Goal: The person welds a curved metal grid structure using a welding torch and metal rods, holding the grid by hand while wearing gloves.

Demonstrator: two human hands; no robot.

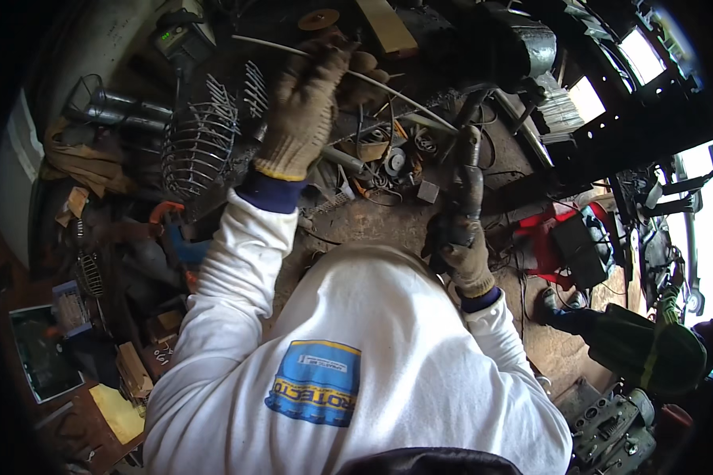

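My left hand (299, 107), in a tan knitted glove, is raised at the upper middle with its fingers closed round a thin pale rod (404, 98). The rod looks like a welding electrode and slants down to the right. Its right end meets the tip of a dark cylindrical tool (470, 178), which looks like an electrode holder. My right hand (463, 257), gloved too, is wrapped round this tool's lower part. Left of my left hand stands a curved cage of metal bars (202, 142).
A machine with a green display (184, 38) stands at the upper left. Cables and a grinding disc (394, 162) lie ahead of me. To the right are a red stool-like object (543, 241) and another person (638, 340). A blue-and-orange tool (184, 241) lies near my left forearm.
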